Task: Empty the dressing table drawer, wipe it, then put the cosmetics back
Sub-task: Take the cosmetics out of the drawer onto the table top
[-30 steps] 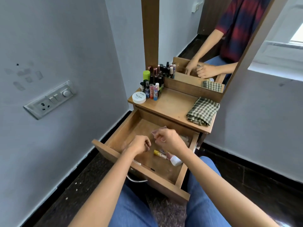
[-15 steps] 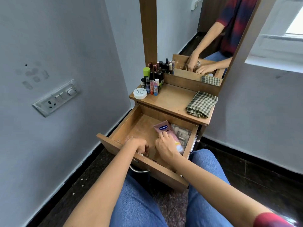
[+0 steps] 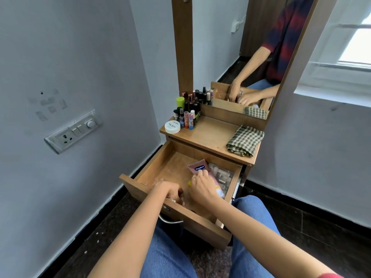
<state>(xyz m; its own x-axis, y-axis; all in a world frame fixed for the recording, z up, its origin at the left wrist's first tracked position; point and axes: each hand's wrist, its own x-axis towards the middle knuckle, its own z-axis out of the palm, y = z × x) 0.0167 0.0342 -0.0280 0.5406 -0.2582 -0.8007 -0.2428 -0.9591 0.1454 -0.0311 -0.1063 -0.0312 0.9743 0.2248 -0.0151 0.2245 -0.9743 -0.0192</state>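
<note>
The wooden drawer (image 3: 140, 182) of the dressing table is pulled out over my lap. Inside at the right lie a pink Vaseline tube (image 3: 197, 167) and a clear pouch of small cosmetics (image 3: 221, 175). My right hand (image 3: 200, 185) is bent over the tube's lower end, fingertips on it, with a yellow item (image 3: 189, 183) showing at the thumb; what it grips is hidden. My left hand (image 3: 170, 192) reaches down inside the front wall, its fingers curled round a thin silvery item (image 3: 172, 200).
On the tabletop (image 3: 210, 135), several bottles and lip balms (image 3: 187, 112) stand at the back left beside a round white jar (image 3: 172, 127). A folded checked cloth (image 3: 246, 140) lies at the right. Behind is a mirror (image 3: 241, 57), with a wall switch plate (image 3: 73, 131) at the left.
My right hand lowered the pink tube into the drawer's right side and now lies over it. My left hand moved down to the drawer's front wall. The camera came closer.
</note>
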